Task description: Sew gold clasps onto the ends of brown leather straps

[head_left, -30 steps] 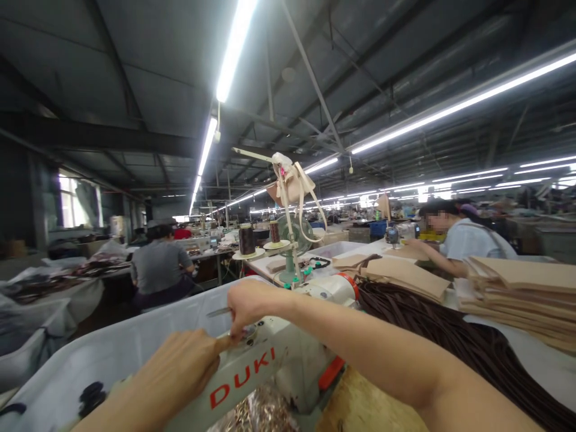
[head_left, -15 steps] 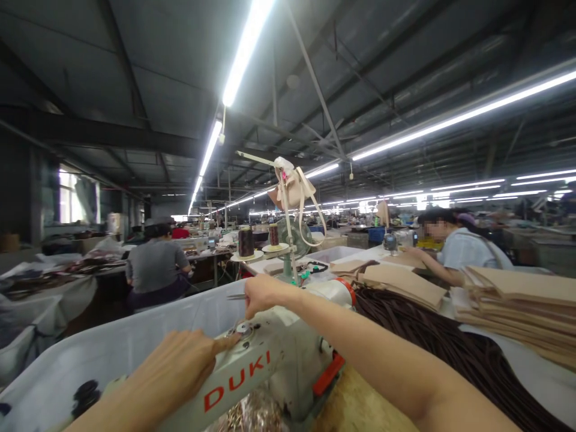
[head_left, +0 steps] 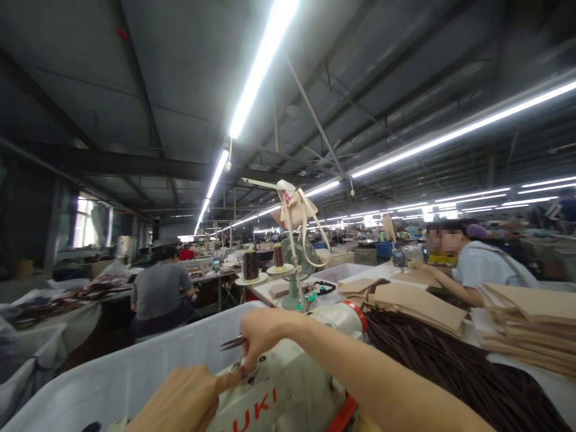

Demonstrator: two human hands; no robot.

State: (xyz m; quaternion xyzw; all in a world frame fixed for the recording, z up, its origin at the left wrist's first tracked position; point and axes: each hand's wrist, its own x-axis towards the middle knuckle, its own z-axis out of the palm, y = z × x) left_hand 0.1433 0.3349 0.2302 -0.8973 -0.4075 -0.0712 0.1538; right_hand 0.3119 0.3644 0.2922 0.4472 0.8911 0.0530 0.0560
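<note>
A white sewing machine [head_left: 270, 384] with red lettering stands below both hands. My left hand [head_left: 184, 396] lies over the machine's top at the left, its index finger stretched out and touching the small metal fitting there; its other fingers are mostly hidden. My right hand [head_left: 258, 336] is closed around thread snips [head_left: 231, 343], whose pointed blades stick out to the left. Its thumb and fingertips reach down to the same metal fitting [head_left: 252, 378], touching or nearly touching my left fingertip. Any thread between the fingers is too fine to make out.
A white plastic bin [head_left: 135, 366] runs behind the machine. Thread cones [head_left: 250, 266] and a green fan [head_left: 299, 264] stand beyond. Dark brown strips [head_left: 441, 354] and stacked tan panels [head_left: 531, 330] lie right. Co-workers sit at left [head_left: 162, 288] and right [head_left: 490, 264].
The view has tilted up, so the machine sits lower. My right hand has come down to the metal fitting beside my left fingertip, still holding the thread snips.
</note>
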